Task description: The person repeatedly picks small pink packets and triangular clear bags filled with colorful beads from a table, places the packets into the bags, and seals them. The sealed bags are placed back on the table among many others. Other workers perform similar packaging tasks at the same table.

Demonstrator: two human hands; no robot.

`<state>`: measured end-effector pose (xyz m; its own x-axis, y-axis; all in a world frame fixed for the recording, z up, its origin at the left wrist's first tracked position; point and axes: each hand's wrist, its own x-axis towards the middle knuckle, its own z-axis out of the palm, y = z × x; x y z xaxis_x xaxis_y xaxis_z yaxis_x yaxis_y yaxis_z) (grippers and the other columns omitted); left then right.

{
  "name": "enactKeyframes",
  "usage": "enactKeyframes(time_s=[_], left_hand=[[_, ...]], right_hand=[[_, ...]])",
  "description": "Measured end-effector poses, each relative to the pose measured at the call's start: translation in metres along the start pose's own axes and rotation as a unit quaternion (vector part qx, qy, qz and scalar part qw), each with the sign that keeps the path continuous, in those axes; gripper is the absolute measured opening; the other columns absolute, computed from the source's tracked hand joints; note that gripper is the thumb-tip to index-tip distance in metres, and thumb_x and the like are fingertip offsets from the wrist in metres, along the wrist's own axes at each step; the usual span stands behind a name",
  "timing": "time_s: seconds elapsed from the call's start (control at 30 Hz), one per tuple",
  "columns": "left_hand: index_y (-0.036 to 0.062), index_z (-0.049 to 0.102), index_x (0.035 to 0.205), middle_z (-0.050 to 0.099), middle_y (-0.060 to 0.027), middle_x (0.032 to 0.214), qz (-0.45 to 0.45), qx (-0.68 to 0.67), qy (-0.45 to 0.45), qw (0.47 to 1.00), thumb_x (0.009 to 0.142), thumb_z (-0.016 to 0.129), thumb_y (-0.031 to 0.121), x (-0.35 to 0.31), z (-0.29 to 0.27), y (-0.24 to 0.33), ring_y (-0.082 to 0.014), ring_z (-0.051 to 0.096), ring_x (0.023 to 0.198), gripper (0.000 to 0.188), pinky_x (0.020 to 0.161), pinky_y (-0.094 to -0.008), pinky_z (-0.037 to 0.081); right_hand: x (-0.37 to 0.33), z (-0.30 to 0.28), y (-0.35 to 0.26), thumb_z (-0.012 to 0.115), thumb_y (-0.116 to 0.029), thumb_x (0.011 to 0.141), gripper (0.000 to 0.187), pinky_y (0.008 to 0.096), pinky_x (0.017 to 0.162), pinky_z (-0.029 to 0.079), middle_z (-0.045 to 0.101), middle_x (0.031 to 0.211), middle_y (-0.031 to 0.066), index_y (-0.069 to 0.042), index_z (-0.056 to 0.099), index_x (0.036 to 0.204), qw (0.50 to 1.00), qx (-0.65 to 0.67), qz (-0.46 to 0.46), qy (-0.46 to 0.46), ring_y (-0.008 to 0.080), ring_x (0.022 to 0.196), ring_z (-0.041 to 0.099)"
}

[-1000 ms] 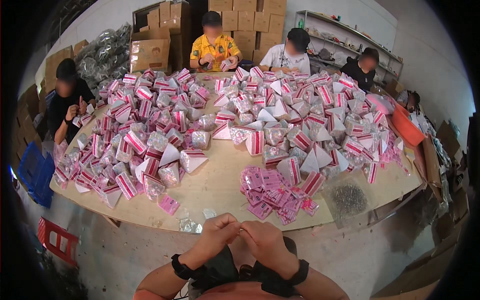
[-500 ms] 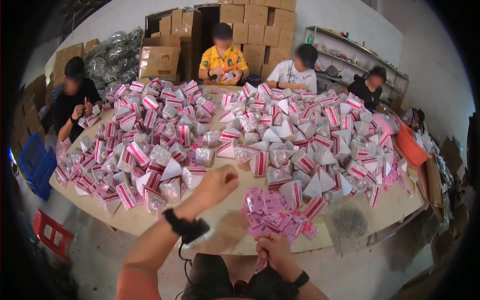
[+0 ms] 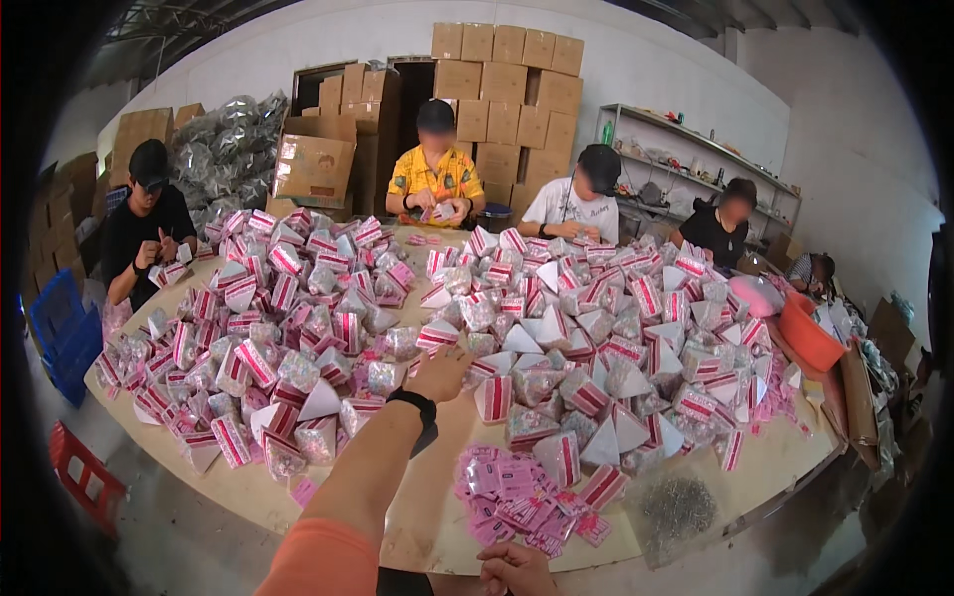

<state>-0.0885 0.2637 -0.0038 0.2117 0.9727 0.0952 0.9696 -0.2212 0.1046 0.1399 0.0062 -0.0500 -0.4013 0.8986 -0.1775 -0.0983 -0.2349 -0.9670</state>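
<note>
My left hand (image 3: 440, 374) reaches forward into the gap between two heaps of wedge-shaped packs. It is at a pink-and-white, cake-slice-like pack (image 3: 437, 336); its fingertips are hidden, so I cannot tell whether they grip it. Low at the front edge of the table, my right hand (image 3: 515, 570) is closed, partly cut off by the picture's lower rim. What it holds, if anything, is hidden. Just beyond it lies a loose pile of pink printed cards (image 3: 512, 487). To the right of the cards, small dark metal bits (image 3: 681, 509) are heaped on a clear plastic sheet.
Packs fill the left heap (image 3: 298, 372) and right heap (image 3: 606, 402) on the table (image 3: 417, 526). Several people work along its far side and ends. An orange basin (image 3: 810, 333) stands at right, a red stool (image 3: 84, 477) and blue crate (image 3: 65, 333) at left. Cartons (image 3: 507, 129) rise behind.
My left hand has stretched forward from above the near table to the pack between the heaps. My right hand sits lower in the picture, and the pink card hanging from it is out of sight. The view has tilted up.
</note>
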Motion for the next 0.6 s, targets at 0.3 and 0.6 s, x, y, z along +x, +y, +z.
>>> enactKeyframes(time_s=[0.3, 0.6], left_hand=[[0.0055, 0.042, 0.115, 0.047, -0.0147, 0.117, 0.052, 0.026, 0.122, 0.991, 0.065, 0.067, 0.022, -0.009, 0.004, 0.005, -0.0312, 0.041, 0.113, 0.058, 0.092, -0.0517, 0.033], [-0.0003, 0.031, 0.124, 0.048, -0.0139, 0.115, -0.014, -0.647, 0.167, 0.744, 0.068, 0.070, 0.018, -0.077, -0.006, 0.009, -0.0249, 0.050, 0.103, 0.071, 0.087, -0.0334, 0.041]], right_hand=[[-0.004, 0.002, -0.003, 0.054, -0.006, 0.080, 0.013, 0.0213, 0.037, 0.043, 0.058, 0.060, 0.0039, 0.000, 0.058, 0.091, 1.000, -0.013, 0.000, -0.004, 0.0090, 0.042, 0.053], [-0.003, 0.002, 0.002, 0.055, -0.008, 0.080, 0.015, 0.0208, 0.039, 0.043, 0.059, 0.063, 0.0040, -0.001, 0.058, 0.093, 1.000, -0.007, -0.009, 0.001, 0.0090, 0.043, 0.053]])
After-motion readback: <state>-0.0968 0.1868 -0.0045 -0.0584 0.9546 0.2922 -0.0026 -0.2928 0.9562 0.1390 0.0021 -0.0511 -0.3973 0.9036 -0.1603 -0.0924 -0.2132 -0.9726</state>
